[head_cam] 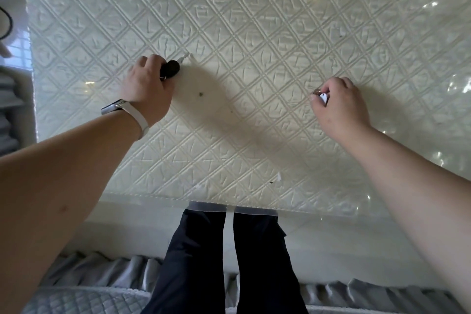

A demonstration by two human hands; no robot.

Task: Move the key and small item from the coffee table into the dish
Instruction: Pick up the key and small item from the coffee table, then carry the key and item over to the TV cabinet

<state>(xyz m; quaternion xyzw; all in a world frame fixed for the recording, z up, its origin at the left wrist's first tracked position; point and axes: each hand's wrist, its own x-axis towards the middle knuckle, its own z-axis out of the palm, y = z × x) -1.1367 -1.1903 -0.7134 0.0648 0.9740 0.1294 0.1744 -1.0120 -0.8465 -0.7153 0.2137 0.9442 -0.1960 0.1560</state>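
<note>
Cream, diamond-embossed coffee table (254,33) fills the view under a glossy clear cover. On its left part, a black-headed key (172,69) is pinched in the closed fingers of the left hand (146,86), blade pointing away. Well apart to the right, the right hand (340,104) is curled shut around a small white item (323,97). A watch (119,107) bands the left wrist.

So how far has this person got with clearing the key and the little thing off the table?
Nothing looks finished yet: no dish shows in this view. In hand: the left hand is closed on the black-headed key, whose blade tip is at the coffee table, and the right hand pinches a small white item. Left: carrying both to the dish and dropping them in.
</note>
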